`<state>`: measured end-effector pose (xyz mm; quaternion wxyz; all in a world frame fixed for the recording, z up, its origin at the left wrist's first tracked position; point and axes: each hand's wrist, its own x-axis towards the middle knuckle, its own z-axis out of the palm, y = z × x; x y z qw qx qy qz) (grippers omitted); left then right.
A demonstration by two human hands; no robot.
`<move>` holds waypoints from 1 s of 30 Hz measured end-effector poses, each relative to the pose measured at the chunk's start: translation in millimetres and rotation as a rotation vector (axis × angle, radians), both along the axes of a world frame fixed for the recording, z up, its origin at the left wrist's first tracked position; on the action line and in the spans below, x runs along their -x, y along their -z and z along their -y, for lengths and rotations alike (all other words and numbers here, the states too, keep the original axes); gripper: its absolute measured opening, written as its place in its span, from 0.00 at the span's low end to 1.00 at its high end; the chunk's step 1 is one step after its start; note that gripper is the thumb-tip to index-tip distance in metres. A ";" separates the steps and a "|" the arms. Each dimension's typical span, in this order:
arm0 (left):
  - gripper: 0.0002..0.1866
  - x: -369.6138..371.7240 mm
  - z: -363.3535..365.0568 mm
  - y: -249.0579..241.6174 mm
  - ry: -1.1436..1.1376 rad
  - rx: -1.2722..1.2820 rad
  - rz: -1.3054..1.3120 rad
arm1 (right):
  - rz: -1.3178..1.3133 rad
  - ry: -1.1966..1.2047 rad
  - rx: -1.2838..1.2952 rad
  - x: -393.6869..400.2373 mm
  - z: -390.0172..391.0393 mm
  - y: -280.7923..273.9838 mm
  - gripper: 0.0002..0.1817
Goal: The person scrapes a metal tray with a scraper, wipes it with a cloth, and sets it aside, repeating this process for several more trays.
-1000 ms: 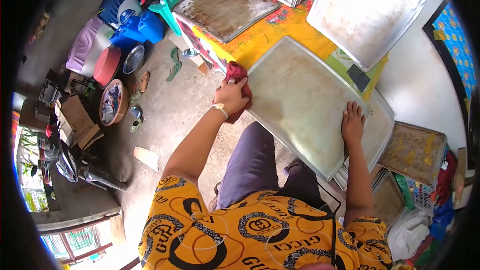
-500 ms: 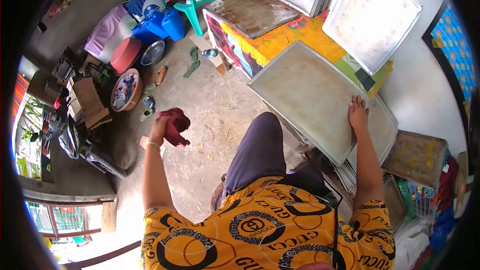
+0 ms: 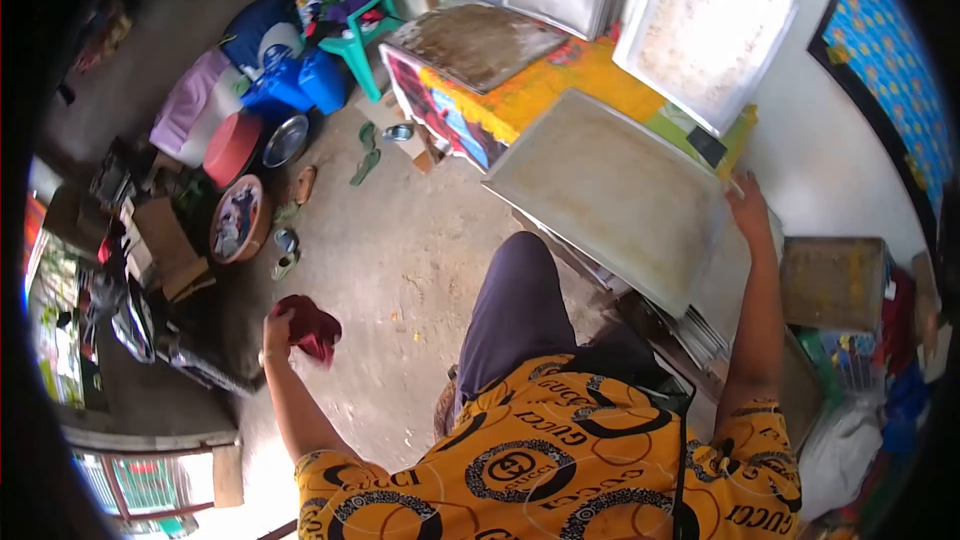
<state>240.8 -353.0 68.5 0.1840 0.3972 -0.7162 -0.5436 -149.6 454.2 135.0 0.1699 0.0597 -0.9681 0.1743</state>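
Observation:
A crumpled dark red cloth [image 3: 311,328] hangs from my left hand [image 3: 278,330], which is closed on it out over the floor at the left. In front of me a large flat metal tray [image 3: 610,190] with a raised rim lies tilted on top of a stack of trays [image 3: 700,338]. My right hand [image 3: 748,205] is at the far right corner of this tray, its fingers bent around the rim. Part of that grip is hard to make out.
A yellow-covered table [image 3: 540,100] bears a stained brown tray [image 3: 470,45] and upright trays [image 3: 705,30]. Basins [image 3: 262,230], blue jugs [image 3: 322,82] and slippers [image 3: 366,152] are at the left, near a motorcycle [image 3: 135,325]. A tray-topped crate [image 3: 835,285] stands right.
My right hand has moved from the tray's surface to its far right corner, and the tray has turned slightly. My left hand has moved down and left with the cloth.

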 end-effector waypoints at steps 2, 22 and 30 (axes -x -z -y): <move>0.10 -13.9 26.9 31.3 0.064 0.650 0.464 | 0.001 -0.028 0.190 -16.7 -12.3 -27.6 0.22; 0.23 220.7 -285.8 -87.5 0.754 -1.300 -0.812 | 0.732 -0.752 1.255 -104.9 227.0 -49.3 0.52; 0.14 238.8 -379.6 -76.4 0.743 -0.858 -0.533 | 1.381 -0.394 1.871 -150.1 217.6 -30.0 0.34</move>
